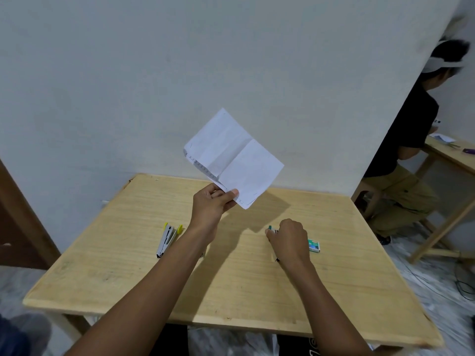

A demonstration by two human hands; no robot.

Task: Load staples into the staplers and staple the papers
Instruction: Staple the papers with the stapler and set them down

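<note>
The left grip [212,204], a bare hand, was raised above the wooden counter [231,291] and pinched the papers [235,156] at their lower corner, thumb on the near face and fingers curled behind. The white sheets stood tilted in the air in front of the pale wall [128,86], creased across the middle, with a row of small marks along the left edge, and they threw a shadow on the counter beneath them. The right grip [289,241] lay low on the counter, right of centre, its fingers curled down over a green stapler [272,229], of which only the green tip and a bit of metal showed past the knuckles. Just beside that grip, to its right, a small teal staple box [314,245] sat flat on the wood. Well apart, on the left part of the counter, a yellow stapler [168,238] lay swung open, its two arms spread in a narrow V. At the far right another person [408,140] in a black shirt sat at a second wooden table [452,155]. A brown door [15,214] stood at the left edge.
</note>
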